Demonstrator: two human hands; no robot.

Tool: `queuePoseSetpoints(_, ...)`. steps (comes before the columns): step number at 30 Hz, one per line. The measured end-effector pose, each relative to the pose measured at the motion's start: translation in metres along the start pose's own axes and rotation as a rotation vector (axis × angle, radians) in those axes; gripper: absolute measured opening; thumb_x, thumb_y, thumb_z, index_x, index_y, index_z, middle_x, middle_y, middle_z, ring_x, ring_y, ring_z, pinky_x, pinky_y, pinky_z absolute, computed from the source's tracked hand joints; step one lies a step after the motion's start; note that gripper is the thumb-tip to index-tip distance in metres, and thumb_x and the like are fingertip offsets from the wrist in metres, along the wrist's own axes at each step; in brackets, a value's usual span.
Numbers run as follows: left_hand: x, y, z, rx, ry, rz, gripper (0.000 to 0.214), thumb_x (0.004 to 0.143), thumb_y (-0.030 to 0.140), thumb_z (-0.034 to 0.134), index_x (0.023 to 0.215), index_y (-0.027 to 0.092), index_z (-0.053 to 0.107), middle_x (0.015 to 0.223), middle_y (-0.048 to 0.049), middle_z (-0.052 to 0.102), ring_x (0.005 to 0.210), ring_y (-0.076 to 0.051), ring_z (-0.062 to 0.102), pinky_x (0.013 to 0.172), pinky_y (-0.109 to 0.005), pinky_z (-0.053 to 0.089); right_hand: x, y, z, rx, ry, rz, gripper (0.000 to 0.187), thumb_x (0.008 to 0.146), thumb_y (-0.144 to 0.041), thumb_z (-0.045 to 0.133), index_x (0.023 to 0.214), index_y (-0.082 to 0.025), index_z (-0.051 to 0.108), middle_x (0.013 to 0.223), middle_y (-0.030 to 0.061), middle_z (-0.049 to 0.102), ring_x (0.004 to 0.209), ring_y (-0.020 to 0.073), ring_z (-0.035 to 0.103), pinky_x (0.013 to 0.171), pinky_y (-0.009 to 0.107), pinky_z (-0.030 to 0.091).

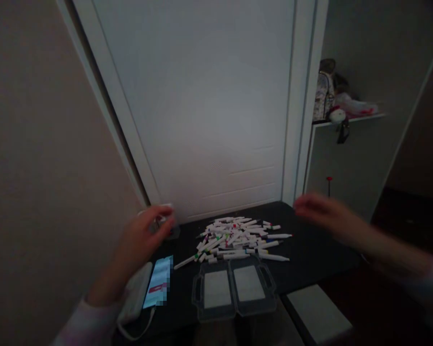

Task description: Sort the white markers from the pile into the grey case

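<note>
A heap of white marker pens (234, 238) with coloured ends lies on the dark table. In front of the heap, a clear plastic case (233, 288) lies unfolded flat, a white panel in each half. My left hand (140, 240) hovers over the table's left side, above a lit phone (159, 283); its thumb and fingers are apart with nothing between them. Off to the right of the pens, my right hand (326, 211) is raised, somewhat blurred, its fingers stretched out and holding nothing. Neither hand touches the markers.
A white device (135, 293) with a cable (144, 331) sits beside the phone. A clear container (173, 230) stands behind my left hand. The dark table (310, 259) meets a white door (209, 120). A pale flat panel (319, 312) is at lower right; a backpack (324, 93) rests on a shelf.
</note>
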State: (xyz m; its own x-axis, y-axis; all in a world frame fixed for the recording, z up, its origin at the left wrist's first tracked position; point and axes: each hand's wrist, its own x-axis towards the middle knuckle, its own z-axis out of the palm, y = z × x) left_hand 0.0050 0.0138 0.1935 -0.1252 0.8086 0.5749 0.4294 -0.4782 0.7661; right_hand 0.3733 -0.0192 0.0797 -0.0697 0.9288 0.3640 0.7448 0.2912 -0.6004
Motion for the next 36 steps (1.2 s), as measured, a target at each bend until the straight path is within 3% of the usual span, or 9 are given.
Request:
queuePoseSetpoints(3,-0.051,-0.071,0.022,0.194,-0.145,-0.037,0.017,0.06,0.031,0.065,0.075,0.023,0.066,0.078,-0.0037,0.068,0.074,-0.022,0.062,0.077,-0.038,0.051,-0.028,0.006,0.044,-0.002,-0.204,-0.048,0.026,0.074,-0.037,0.05,0.095,-0.03,0.063,0.103,0.0076,0.064,0.098,0.0197,0.059,0.087,0.032,0.046)
queuePoseSetpoints(6,-0.102,-0.121,0.04,0.395,-0.306,-0.073,0.022,0.071,0.032,0.053,0.087,0.022,0.065,0.09,-0.0061,0.068,0.085,-0.022,0.063,0.079,-0.039,0.051,-0.064,0.019,0.093,-0.084,-0.193,0.072,0.033,0.074,-0.038,0.05,0.103,-0.026,0.062,0.117,0.0117,0.057,0.112,0.0223,0.051,0.097,0.039,0.039)
queuePoseSetpoints(9,-0.141,-0.14,0.056,0.552,-0.577,0.097,0.036,0.073,0.033,0.053,0.107,0.022,0.06,0.108,-0.01,0.063,0.1,-0.023,0.059,0.083,-0.037,0.05,-0.086,0.03,0.117,-0.111,-0.191,0.108,0.036,0.073,-0.042,0.053,0.105,-0.028,0.062,0.124,0.0123,0.052,0.117,0.0239,0.046,0.098,0.041,0.038)
queuePoseSetpoints(12,-0.162,-0.146,0.08,0.614,-0.846,0.355,0.068,0.061,0.041,0.066,0.125,0.028,0.045,0.122,-0.0111,0.055,0.111,-0.03,0.051,0.088,-0.045,0.046,-0.096,0.036,0.12,-0.122,-0.284,0.087,0.043,0.069,-0.043,0.058,0.111,-0.033,0.058,0.13,0.01,0.046,0.123,0.0265,0.038,0.1,0.047,0.034)
queuePoseSetpoints(14,-0.168,-0.149,0.099,0.64,-0.943,0.438,0.08,0.056,0.044,0.07,0.129,0.032,0.039,0.125,-0.0114,0.052,0.112,-0.034,0.049,0.088,-0.05,0.044,-0.099,0.04,0.12,-0.138,-0.322,0.101,0.044,0.069,-0.042,0.059,0.113,-0.036,0.057,0.131,0.008,0.046,0.125,0.0268,0.035,0.102,0.049,0.03)
queuePoseSetpoints(17,-0.172,-0.155,0.122,0.678,-0.963,0.485,0.083,0.058,0.049,0.068,0.132,0.032,0.034,0.126,-0.0121,0.051,0.111,-0.037,0.048,0.085,-0.053,0.043,-0.101,0.046,0.119,-0.171,-0.314,0.143,0.037,0.072,-0.04,0.058,0.109,-0.038,0.059,0.129,0.0063,0.048,0.124,0.0257,0.037,0.102,0.049,0.03)
queuePoseSetpoints(20,-0.172,-0.157,0.133,0.691,-0.892,0.522,0.078,0.064,0.054,0.061,0.133,0.032,0.031,0.126,-0.0097,0.051,0.112,-0.034,0.048,0.086,-0.049,0.041,-0.097,0.054,0.117,-0.215,-0.285,0.124,0.033,0.072,-0.04,0.059,0.105,-0.035,0.061,0.127,0.007,0.051,0.121,0.0261,0.042,0.1,0.05,0.032)
queuePoseSetpoints(25,-0.161,-0.155,0.141,0.761,-0.791,0.558,0.067,0.072,0.054,0.052,0.132,0.032,0.033,0.128,-0.0046,0.05,0.114,-0.03,0.046,0.089,-0.045,0.039,-0.074,0.063,0.115,-0.233,-0.229,0.012,0.032,0.074,-0.036,0.059,0.105,-0.026,0.06,0.124,0.0084,0.053,0.116,0.0249,0.047,0.095,0.046,0.038)
queuePoseSetpoints(36,-0.15,-0.16,0.15,0.764,-0.776,0.52,0.057,0.077,0.045,0.049,0.13,0.029,0.037,0.127,-0.0069,0.05,0.117,-0.03,0.042,0.092,-0.047,0.035,-0.055,0.048,0.117,-0.236,-0.18,0.028,0.028,0.077,-0.023,0.057,0.105,-0.022,0.057,0.127,0.01,0.051,0.117,0.0227,0.046,0.095,0.044,0.04)
